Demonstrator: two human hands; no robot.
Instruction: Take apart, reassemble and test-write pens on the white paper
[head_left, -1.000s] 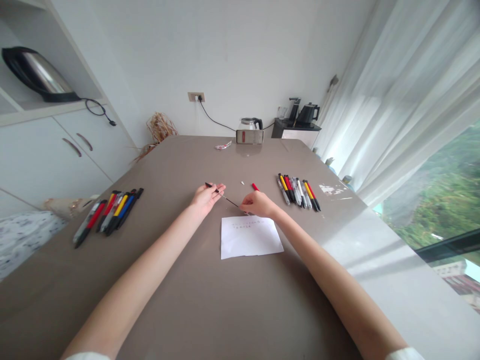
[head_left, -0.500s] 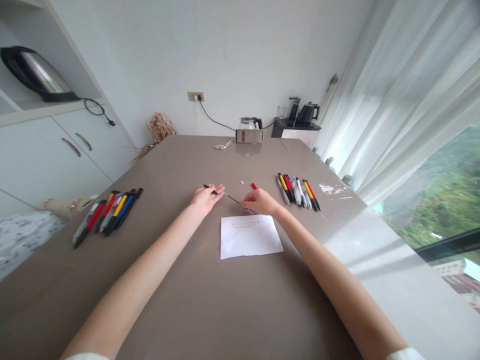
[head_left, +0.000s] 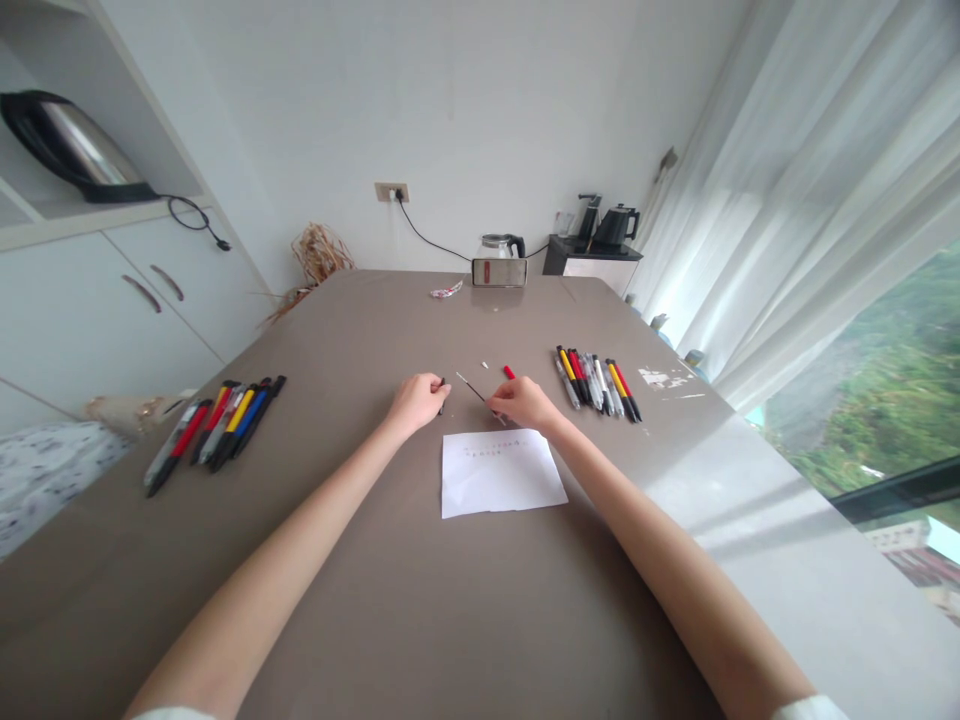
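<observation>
One thin, refill-like rod (head_left: 471, 386) sits pinched in the narrow grip of the right hand (head_left: 523, 402), over the bench (head_left: 360, 560) just beyond the paper (head_left: 504, 478). Its long axis slants away and leftward, free tip nearer the left hand (head_left: 417, 403) — that grip closed on a black piece (head_left: 442, 397), pointing nearly straight ahead, apart from the rod.
</observation>
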